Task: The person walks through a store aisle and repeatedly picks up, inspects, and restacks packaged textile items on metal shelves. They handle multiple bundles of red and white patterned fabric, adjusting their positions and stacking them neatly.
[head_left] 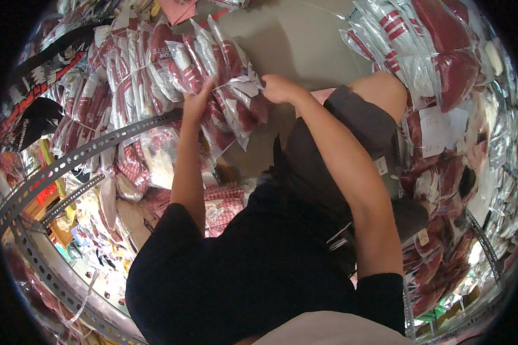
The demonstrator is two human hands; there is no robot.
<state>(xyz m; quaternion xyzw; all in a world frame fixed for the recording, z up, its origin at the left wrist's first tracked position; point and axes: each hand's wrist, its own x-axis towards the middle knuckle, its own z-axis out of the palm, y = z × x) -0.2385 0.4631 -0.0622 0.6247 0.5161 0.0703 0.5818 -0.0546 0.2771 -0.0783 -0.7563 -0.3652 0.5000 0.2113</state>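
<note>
We see the fingers of the right hand [281, 89] curled together, clamped on the end of a white strip [227, 84], and that strip runs across to the left hand [197, 99]. Over there the left fingers lie against the near side of a bundle of bagged garments [230, 103], red and white in clear plastic; how tightly they press, we cannot tell. The strip crosses the middle of that bundle, which sits between and just ahead of the two hands, its bags packed side by side. Beside it, to the left, we have a second row of bagged garments [132, 75], packed just as close. Moving outward, a perforated metal bar [106, 140] sweeps below that row, and we spot red checked cloth [224, 204] near the left elbow. Ahead of us stretches a bare patch of grey-brown floor [290, 43]. Over on the right, another stack of red and white bags [408, 46] rises past the person's bent knee [380, 95], with white paper sheets [440, 129] below it. Closest to us come the dark shorts [322, 152] and the black shirt [259, 270].
</note>
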